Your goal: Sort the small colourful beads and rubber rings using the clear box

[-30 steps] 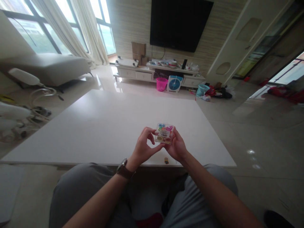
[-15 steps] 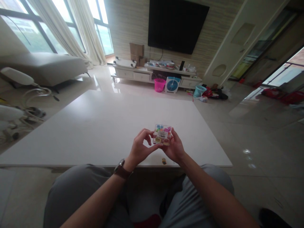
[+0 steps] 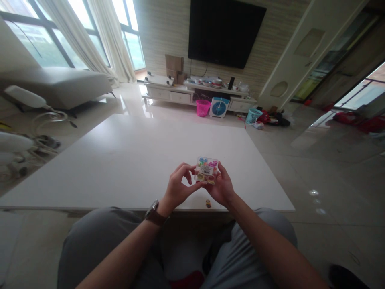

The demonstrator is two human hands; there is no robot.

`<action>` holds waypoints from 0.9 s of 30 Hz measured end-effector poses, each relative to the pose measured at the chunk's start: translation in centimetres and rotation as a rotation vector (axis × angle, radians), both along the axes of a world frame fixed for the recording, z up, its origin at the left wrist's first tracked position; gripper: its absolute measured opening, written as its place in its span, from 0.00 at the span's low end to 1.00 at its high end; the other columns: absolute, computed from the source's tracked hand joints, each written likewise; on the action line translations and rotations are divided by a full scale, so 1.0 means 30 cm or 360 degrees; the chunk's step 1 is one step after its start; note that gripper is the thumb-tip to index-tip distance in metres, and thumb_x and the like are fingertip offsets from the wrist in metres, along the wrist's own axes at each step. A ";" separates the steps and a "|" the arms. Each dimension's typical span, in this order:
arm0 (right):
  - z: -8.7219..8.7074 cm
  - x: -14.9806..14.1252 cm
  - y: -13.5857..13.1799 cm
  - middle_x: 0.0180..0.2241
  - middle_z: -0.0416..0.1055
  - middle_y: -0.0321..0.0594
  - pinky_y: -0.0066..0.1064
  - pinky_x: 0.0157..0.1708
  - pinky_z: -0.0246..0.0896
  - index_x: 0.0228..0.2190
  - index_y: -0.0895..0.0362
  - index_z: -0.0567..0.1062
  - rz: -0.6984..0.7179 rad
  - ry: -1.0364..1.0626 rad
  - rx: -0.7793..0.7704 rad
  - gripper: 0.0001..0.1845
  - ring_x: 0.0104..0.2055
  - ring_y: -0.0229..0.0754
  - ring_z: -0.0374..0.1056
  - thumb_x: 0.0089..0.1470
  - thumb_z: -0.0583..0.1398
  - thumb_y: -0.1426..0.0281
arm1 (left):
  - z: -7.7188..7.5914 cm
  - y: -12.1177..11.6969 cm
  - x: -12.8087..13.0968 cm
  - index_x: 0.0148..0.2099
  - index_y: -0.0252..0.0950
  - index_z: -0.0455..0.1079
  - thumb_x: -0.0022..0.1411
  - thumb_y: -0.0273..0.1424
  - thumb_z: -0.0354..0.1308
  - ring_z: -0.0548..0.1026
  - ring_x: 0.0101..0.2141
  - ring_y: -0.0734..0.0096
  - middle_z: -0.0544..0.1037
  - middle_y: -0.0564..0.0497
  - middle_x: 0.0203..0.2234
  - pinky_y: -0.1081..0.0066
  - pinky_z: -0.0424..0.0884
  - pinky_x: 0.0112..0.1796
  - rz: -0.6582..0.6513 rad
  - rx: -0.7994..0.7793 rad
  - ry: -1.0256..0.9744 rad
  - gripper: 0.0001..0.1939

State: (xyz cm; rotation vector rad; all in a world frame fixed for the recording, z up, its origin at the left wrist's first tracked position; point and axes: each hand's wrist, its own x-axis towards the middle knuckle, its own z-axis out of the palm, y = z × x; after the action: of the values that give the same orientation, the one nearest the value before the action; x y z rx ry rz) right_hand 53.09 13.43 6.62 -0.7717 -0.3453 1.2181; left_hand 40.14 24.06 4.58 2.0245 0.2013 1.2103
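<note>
A small clear plastic box with colourful bits inside and a white label is held above the near edge of the white table. My right hand grips its right side and underside. My left hand, with a watch on its wrist, pinches the box's left edge with thumb and fingertips. A tiny yellow object lies on the table just below the hands.
Far across the glossy floor stands a white TV cabinet under a wall TV, with a pink basket, a blue fan and a teal basket. A sofa sits at the left.
The hands and box have barely moved. The left fingers have shifted a little on the box's edge; the view has shifted slightly.
</note>
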 end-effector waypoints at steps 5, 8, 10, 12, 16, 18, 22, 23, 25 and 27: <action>0.008 -0.002 -0.003 0.41 0.80 0.44 0.31 0.28 0.64 0.46 0.57 0.77 0.0009 -0.0033 -0.0006 0.27 0.37 0.45 0.75 0.63 0.54 0.48 | 0.004 -0.003 0.001 0.48 0.38 0.69 0.55 0.34 0.72 0.71 0.24 0.82 0.74 0.54 0.35 0.74 0.72 0.32 0.0002 0.0010 -0.0029 0.21; 0.009 -0.004 -0.006 0.42 0.80 0.44 0.31 0.29 0.64 0.47 0.56 0.77 0.0013 -0.0044 0.0007 0.27 0.38 0.45 0.74 0.62 0.54 0.48 | 0.008 -0.005 0.000 0.48 0.38 0.69 0.55 0.34 0.72 0.71 0.24 0.82 0.74 0.54 0.35 0.74 0.72 0.33 0.0001 0.0017 -0.0031 0.22; 0.007 -0.003 -0.006 0.42 0.80 0.44 0.31 0.29 0.64 0.47 0.56 0.77 0.0016 -0.0060 0.0009 0.28 0.38 0.46 0.75 0.62 0.55 0.48 | 0.007 -0.005 0.000 0.48 0.38 0.70 0.54 0.34 0.72 0.71 0.24 0.82 0.74 0.54 0.35 0.74 0.72 0.32 0.0003 0.0016 -0.0019 0.22; 0.004 -0.002 -0.005 0.42 0.80 0.44 0.31 0.29 0.65 0.46 0.56 0.77 0.0004 -0.0073 -0.0003 0.28 0.39 0.46 0.75 0.61 0.55 0.47 | 0.002 -0.004 0.001 0.48 0.37 0.70 0.54 0.34 0.72 0.71 0.24 0.82 0.74 0.54 0.35 0.74 0.72 0.32 0.0004 0.0010 -0.0011 0.21; 0.003 -0.001 -0.002 0.42 0.79 0.43 0.32 0.29 0.66 0.46 0.55 0.76 -0.0013 -0.0136 -0.0036 0.28 0.39 0.47 0.75 0.59 0.56 0.46 | -0.007 -0.001 0.002 0.48 0.38 0.70 0.55 0.34 0.72 0.71 0.24 0.82 0.74 0.54 0.35 0.74 0.72 0.32 -0.0007 -0.0012 0.0005 0.21; 0.005 -0.003 -0.001 0.42 0.79 0.44 0.33 0.30 0.67 0.47 0.54 0.76 -0.0007 -0.0189 -0.0032 0.29 0.41 0.48 0.75 0.58 0.55 0.45 | -0.006 -0.002 0.001 0.49 0.38 0.69 0.55 0.34 0.72 0.71 0.24 0.82 0.74 0.54 0.36 0.74 0.72 0.32 -0.0010 -0.0020 0.0008 0.21; -0.003 0.000 0.001 0.42 0.78 0.44 0.36 0.32 0.68 0.48 0.54 0.75 0.0010 -0.0326 -0.0008 0.32 0.40 0.50 0.75 0.56 0.56 0.42 | 0.003 -0.002 -0.001 0.49 0.38 0.70 0.55 0.34 0.71 0.72 0.27 0.79 0.74 0.53 0.36 0.73 0.73 0.32 0.0013 -0.0016 0.0094 0.21; -0.009 0.006 0.002 0.41 0.78 0.44 0.37 0.33 0.69 0.48 0.54 0.74 -0.0009 -0.0403 -0.0013 0.32 0.39 0.49 0.75 0.56 0.57 0.41 | 0.005 0.000 -0.001 0.50 0.39 0.70 0.55 0.34 0.71 0.73 0.29 0.78 0.74 0.52 0.38 0.73 0.74 0.32 0.0016 -0.0023 0.0145 0.21; -0.023 0.024 0.002 0.42 0.76 0.44 0.38 0.35 0.69 0.47 0.54 0.74 -0.0096 -0.0672 -0.0061 0.32 0.36 0.47 0.74 0.54 0.59 0.42 | 0.005 0.010 -0.001 0.53 0.39 0.69 0.54 0.33 0.71 0.75 0.35 0.73 0.75 0.49 0.43 0.72 0.75 0.33 0.0001 -0.0049 0.0246 0.26; -0.037 0.048 0.000 0.45 0.74 0.43 0.37 0.35 0.69 0.47 0.54 0.73 -0.0240 -0.1150 -0.0184 0.31 0.35 0.44 0.72 0.50 0.65 0.45 | 0.001 0.027 -0.001 0.59 0.41 0.64 0.52 0.32 0.72 0.76 0.42 0.68 0.73 0.46 0.49 0.70 0.77 0.35 -0.0029 -0.0079 0.0316 0.34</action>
State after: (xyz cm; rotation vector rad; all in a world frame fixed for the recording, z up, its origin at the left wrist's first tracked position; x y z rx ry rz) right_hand 54.53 13.44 5.51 -1.3077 -0.7936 0.7878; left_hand 40.09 24.87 4.61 2.0975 0.3059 0.9829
